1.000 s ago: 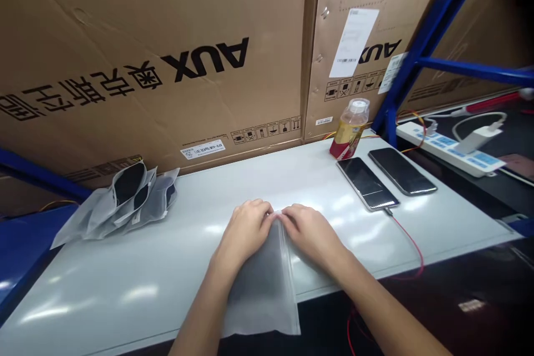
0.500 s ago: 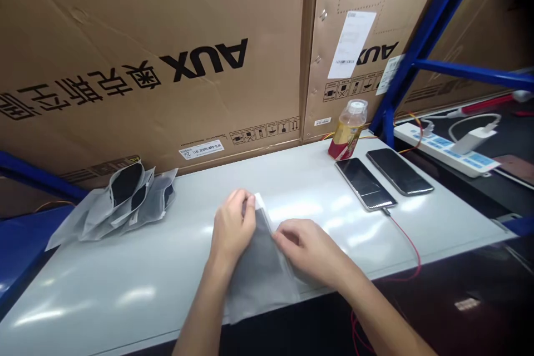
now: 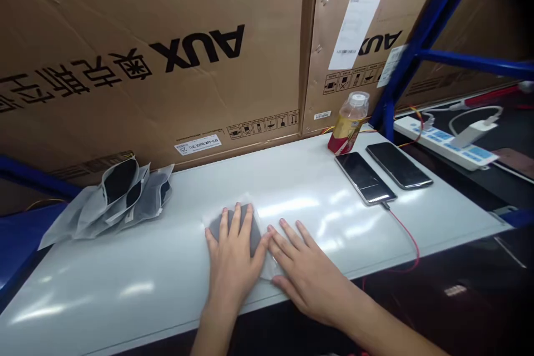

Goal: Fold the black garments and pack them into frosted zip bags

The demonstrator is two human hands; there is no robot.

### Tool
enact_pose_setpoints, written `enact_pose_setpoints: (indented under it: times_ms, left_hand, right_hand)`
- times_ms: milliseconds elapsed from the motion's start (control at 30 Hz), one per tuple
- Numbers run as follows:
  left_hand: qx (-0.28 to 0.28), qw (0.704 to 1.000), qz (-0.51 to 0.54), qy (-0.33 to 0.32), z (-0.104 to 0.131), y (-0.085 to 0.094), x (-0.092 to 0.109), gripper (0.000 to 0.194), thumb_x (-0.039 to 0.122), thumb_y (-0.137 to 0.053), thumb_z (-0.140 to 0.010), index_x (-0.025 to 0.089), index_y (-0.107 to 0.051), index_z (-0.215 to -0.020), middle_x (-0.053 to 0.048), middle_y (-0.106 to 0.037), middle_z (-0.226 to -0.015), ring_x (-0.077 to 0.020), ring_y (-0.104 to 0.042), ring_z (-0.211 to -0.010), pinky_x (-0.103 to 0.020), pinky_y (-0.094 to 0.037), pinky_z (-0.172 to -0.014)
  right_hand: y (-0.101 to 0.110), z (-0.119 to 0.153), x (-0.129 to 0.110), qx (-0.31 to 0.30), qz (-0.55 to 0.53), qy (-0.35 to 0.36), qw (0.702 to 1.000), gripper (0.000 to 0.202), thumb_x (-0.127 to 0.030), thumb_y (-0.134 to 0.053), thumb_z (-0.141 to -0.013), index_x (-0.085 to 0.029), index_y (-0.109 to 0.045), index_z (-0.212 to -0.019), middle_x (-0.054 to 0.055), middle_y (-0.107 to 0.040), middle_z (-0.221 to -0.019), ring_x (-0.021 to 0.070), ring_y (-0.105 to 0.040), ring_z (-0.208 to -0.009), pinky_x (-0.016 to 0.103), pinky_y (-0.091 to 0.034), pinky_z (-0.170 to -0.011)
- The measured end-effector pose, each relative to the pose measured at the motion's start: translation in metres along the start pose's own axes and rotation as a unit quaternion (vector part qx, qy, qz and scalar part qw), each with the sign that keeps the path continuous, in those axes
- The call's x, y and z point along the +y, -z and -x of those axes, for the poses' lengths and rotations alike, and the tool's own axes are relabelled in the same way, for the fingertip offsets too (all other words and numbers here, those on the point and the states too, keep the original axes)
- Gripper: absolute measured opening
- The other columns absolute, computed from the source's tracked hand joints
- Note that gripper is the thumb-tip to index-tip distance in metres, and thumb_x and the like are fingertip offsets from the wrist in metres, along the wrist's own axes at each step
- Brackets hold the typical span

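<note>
A frosted plastic bag [image 3: 268,270] with a dark, flat item inside lies on the pale shelf. My left hand [image 3: 233,256] rests flat on top of it, fingers spread, hiding much of the bag. Beside it, my right hand [image 3: 306,272] is stretched out over the bag's right edge, its fingertips close to my left thumb. Neither hand grips anything. To the left sit several similar frosted bags [image 3: 144,197] with black contents, overlapping in a pile.
Large cardboard boxes [image 3: 200,100] stand along the back. A bottle [image 3: 349,122] and two phones [image 3: 365,178], [image 3: 398,166] are at the right of the shelf [image 3: 167,267]; a red cable [image 3: 411,239] runs from one. Beyond the blue frame [image 3: 417,61] lies a power strip [image 3: 442,142].
Both hands have let go of the bag's edges and opened out. The bag now lies flat further up the shelf, with my left hand pressed over it.
</note>
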State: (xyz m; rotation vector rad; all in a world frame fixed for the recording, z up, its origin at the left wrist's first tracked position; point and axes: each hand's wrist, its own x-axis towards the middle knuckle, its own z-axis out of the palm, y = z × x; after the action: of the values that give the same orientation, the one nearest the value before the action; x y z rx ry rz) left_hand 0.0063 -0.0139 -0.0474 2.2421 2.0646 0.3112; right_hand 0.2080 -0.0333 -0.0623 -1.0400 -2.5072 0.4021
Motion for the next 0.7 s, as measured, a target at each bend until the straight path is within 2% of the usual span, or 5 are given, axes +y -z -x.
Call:
enact_pose_setpoints:
  times_ms: [100, 233, 433, 567, 700]
  left_hand:
    - [0.026, 1.000, 0.004, -0.001, 0.003, -0.001, 0.001, 0.059, 0.046, -0.046, -0.106, 0.031, -0.041, -0.163, -0.012, -0.040, -0.169, -0.0446, -0.030, -0.158, -0.083, -0.019, -0.118]
    - [0.034, 0.998, -0.004, 0.053, 0.009, 0.004, -0.008, 0.078, 0.059, -0.057, -0.099, 0.030, -0.032, -0.167, -0.015, -0.028, -0.174, -0.0541, -0.021, -0.158, -0.089, -0.027, -0.108]
    - [0.056, 0.996, 0.009, 0.062, 0.019, 0.020, -0.044, 0.056, 0.032, -0.057, -0.093, 0.032, -0.058, -0.149, -0.003, -0.051, -0.163, -0.0421, -0.047, -0.149, -0.061, -0.052, -0.111]
    - [0.147, 0.987, 0.012, 0.065, 0.013, 0.074, -0.082, 0.044, 0.034, -0.055, -0.093, 0.037, -0.065, -0.136, 0.003, -0.062, -0.152, -0.0330, -0.062, -0.136, -0.052, -0.054, -0.113]
    - [0.349, 0.931, -0.080, 0.073, -0.011, 0.162, -0.170, 0.055, 0.048, -0.060, -0.092, 0.030, -0.059, -0.144, 0.005, -0.056, -0.157, -0.0325, -0.057, -0.140, -0.055, -0.040, -0.122]
  right_hand:
    - [0.003, 0.005, -0.001, 0.026, -0.025, 0.009, 0.999, 0.054, -0.029, -0.056, -0.106, -0.020, -0.048, -0.158, 0.012, -0.053, -0.160, 0.0350, -0.037, -0.156, 0.063, -0.034, -0.126]
    - [0.006, 0.009, 0.000, 0.013, -0.045, 0.009, 0.999, 0.049, -0.028, -0.059, -0.104, -0.022, -0.055, -0.152, 0.009, -0.059, -0.155, 0.0321, -0.045, -0.152, 0.059, -0.040, -0.125]
    - [0.002, 0.009, 0.000, 0.036, -0.050, 0.001, 0.998, 0.044, -0.025, -0.057, -0.104, -0.023, -0.059, -0.148, 0.009, -0.064, -0.150, 0.0316, -0.049, -0.149, 0.058, -0.041, -0.124]
    - [0.000, 0.009, -0.001, 0.047, -0.046, -0.001, 0.998, 0.045, -0.024, -0.058, -0.103, -0.024, -0.059, -0.148, 0.008, -0.065, -0.148, 0.0319, -0.051, -0.148, 0.059, -0.043, -0.122]
    - [-0.001, 0.008, -0.001, 0.059, -0.046, 0.004, 0.997, 0.043, -0.024, -0.059, -0.103, -0.026, -0.060, -0.146, 0.005, -0.067, -0.146, 0.0312, -0.054, -0.145, 0.057, -0.046, -0.121]
